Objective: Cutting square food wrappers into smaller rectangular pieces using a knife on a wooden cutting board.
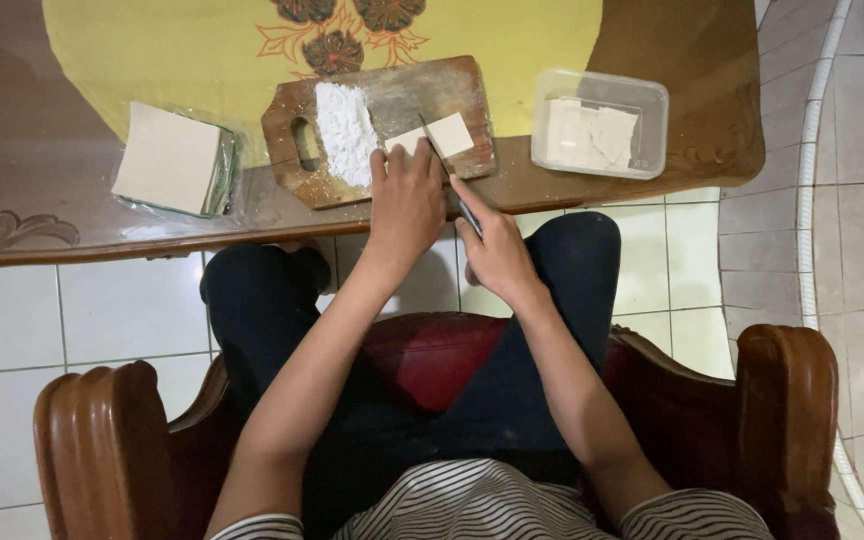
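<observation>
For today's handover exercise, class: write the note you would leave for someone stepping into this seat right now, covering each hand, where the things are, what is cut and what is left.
Left hand: fingers pressing down on the white block on the wooden cutting board.
Right hand: gripping a knife, blade at the block.
Done: a heap of small white cut pieces lies on the board's left part.
Left: the block under the knife is mostly whole; a stack of pale slabs in plastic wrap sits left of the board; a clear plastic tub holding pale pieces sits right.
</observation>
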